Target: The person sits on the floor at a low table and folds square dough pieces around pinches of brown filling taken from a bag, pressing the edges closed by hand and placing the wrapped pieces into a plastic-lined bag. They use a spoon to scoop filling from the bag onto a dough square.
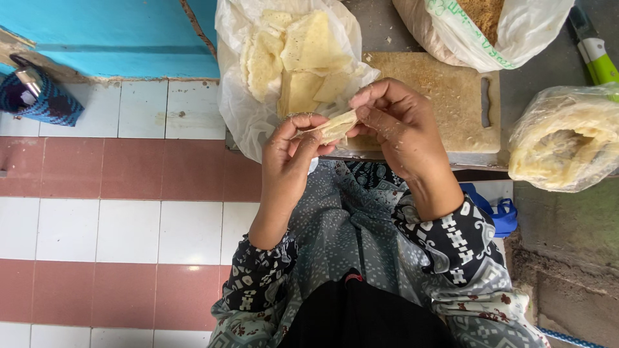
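Observation:
Both my hands hold one thin, pale yellow pastry sheet [335, 125] above my lap. My left hand [293, 151] pinches its left end and my right hand [393, 125] grips its right end with the fingers curled over it. Just beyond the hands lies an open white plastic bag [235, 96] holding several more pale yellow sheets [303, 55]. Under and behind my right hand is a wooden board [451, 96] dusted with crumbs.
A clear bag of brown crumbs [483, 26] stands at the top right and a bag of pale dough-like pieces [567, 138] at the right. A green-handled knife [596, 51] lies nearby. A dark blue pouch [42, 96] sits on the tiled floor [109, 212].

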`<state>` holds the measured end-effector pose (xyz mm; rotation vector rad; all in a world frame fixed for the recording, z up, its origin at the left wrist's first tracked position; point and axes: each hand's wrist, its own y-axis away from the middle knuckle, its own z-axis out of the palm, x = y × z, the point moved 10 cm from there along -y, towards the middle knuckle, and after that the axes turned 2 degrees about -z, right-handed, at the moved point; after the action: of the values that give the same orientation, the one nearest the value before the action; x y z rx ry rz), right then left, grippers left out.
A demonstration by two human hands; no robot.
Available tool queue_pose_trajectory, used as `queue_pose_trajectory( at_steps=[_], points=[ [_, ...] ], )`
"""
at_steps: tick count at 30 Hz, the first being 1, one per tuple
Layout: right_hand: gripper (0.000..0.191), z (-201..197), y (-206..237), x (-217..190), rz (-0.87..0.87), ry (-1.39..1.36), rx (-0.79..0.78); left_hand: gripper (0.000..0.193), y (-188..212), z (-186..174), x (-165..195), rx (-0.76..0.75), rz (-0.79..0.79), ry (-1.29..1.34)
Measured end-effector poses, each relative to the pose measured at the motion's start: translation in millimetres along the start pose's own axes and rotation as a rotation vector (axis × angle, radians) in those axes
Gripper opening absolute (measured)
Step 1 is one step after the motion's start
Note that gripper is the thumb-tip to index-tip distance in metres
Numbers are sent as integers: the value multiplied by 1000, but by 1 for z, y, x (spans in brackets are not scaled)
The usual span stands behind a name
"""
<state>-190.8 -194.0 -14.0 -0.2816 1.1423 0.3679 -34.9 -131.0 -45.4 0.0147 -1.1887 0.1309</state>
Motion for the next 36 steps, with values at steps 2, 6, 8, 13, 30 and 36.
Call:
queue_pose_trajectory(
  at_steps=[2, 6, 8, 13, 30, 36],
  points=[
    [15, -2, 4, -3, -35, 83, 26, 21, 0, 5, -2, 9, -10, 5],
    [39, 7, 9, -8, -130, 140, -45, 24, 2, 17, 4, -15, 37, -29],
    [42, -1, 10, -9, -147, 261, 15, 27, 2, 17, 3, -15, 9, -68],
    [43, -16, 15, -12, -126, 332, 45, 30, -3, 14, 5, -76, -40, -224],
    [47, -4, 29, -38, -200, 286, -19, 16, -1, 23, -9, -105, -84, -33],
    [22, -27, 27, 6, 91, 129, 116, 22, -2, 20, -14, -34, -118, -103]
  ],
)
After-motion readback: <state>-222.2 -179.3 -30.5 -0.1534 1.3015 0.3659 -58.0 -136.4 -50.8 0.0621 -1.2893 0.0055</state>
